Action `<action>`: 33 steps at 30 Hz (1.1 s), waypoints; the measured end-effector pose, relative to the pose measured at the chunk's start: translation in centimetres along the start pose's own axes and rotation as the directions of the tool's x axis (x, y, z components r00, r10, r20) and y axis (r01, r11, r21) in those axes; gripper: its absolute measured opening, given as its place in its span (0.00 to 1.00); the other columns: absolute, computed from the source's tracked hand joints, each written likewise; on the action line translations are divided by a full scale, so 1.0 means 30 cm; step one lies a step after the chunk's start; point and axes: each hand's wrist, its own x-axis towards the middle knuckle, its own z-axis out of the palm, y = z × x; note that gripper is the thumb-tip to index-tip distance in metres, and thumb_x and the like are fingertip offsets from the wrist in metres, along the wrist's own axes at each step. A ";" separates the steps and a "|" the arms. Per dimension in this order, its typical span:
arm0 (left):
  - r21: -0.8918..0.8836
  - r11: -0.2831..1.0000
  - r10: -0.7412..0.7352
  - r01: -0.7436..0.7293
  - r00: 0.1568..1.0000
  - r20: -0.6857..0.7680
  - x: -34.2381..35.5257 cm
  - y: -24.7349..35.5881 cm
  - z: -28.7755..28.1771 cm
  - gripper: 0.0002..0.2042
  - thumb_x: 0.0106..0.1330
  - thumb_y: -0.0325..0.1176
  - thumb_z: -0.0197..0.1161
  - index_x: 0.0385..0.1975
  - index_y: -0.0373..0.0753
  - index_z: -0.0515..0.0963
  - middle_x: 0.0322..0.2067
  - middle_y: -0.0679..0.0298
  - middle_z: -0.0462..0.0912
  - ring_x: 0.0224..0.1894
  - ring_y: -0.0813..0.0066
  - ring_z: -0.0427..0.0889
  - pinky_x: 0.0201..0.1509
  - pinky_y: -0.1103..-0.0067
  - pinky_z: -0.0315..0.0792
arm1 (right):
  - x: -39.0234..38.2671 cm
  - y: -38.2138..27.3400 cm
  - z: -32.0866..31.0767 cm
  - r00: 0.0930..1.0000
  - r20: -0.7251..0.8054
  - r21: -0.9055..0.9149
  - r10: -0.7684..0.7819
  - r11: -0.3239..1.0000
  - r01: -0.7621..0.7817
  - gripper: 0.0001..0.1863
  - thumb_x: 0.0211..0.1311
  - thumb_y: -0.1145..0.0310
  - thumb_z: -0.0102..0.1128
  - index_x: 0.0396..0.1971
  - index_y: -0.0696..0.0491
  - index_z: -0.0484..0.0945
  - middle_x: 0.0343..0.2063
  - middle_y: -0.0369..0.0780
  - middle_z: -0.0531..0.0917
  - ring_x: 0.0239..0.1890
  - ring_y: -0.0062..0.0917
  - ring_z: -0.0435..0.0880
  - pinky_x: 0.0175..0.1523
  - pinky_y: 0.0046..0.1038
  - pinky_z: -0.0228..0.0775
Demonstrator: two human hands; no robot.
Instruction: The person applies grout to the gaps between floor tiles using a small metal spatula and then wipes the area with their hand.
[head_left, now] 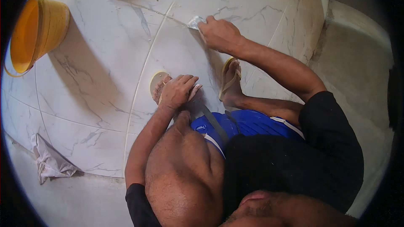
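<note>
Item: one small, shiny whitish piece (194,22), kind unclear, extending from the right hand (220,35) over the marble-patterned floor tiles (99,111); floor contact cannot be told. Handling, by judgement: light, thin, possibly slick; best held at the near edge. Right grip: fingers closing snugly around that edge, leaving the far end bare. Left hand (178,91): fingers curling beside a pale, cloth-like scrap (195,92); whether they are gripping it cannot be told.
</note>
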 end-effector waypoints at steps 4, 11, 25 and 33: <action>0.014 1.000 -0.001 0.001 1.000 0.003 0.000 0.013 -0.011 0.14 0.69 0.43 0.67 0.45 0.42 0.83 0.41 0.64 0.87 0.43 0.66 0.87 0.43 0.72 0.82 | -0.152 0.015 0.044 0.998 0.066 -0.015 0.024 1.000 -0.023 0.14 0.70 0.64 0.56 0.49 0.56 0.80 0.37 0.52 0.80 0.29 0.49 0.87 0.34 0.47 0.81; 0.012 1.000 -0.001 0.001 1.000 0.002 -0.017 0.001 -0.003 0.14 0.69 0.44 0.67 0.46 0.42 0.83 0.42 0.64 0.86 0.43 0.66 0.87 0.43 0.72 0.82 | -0.153 0.051 0.012 0.998 -0.040 0.000 -0.054 0.999 0.054 0.18 0.71 0.61 0.58 0.55 0.52 0.79 0.37 0.49 0.80 0.27 0.45 0.87 0.31 0.46 0.81; -0.012 1.000 0.018 -0.019 0.999 -0.035 -0.005 0.003 0.008 0.13 0.68 0.42 0.68 0.44 0.40 0.82 0.40 0.64 0.86 0.41 0.66 0.87 0.42 0.72 0.81 | -0.113 -0.151 0.045 0.984 0.071 0.115 0.160 0.979 -0.168 0.15 0.65 0.69 0.55 0.46 0.63 0.77 0.39 0.57 0.80 0.34 0.52 0.88 0.39 0.47 0.84; -0.026 1.000 -0.004 0.004 1.000 -0.003 0.003 0.014 -0.015 0.13 0.69 0.41 0.68 0.46 0.41 0.83 0.41 0.64 0.87 0.43 0.66 0.87 0.44 0.71 0.80 | -0.148 0.044 0.006 0.969 -0.147 -0.124 -0.200 0.975 0.182 0.21 0.65 0.63 0.64 0.58 0.46 0.80 0.39 0.36 0.82 0.34 0.31 0.86 0.34 0.35 0.78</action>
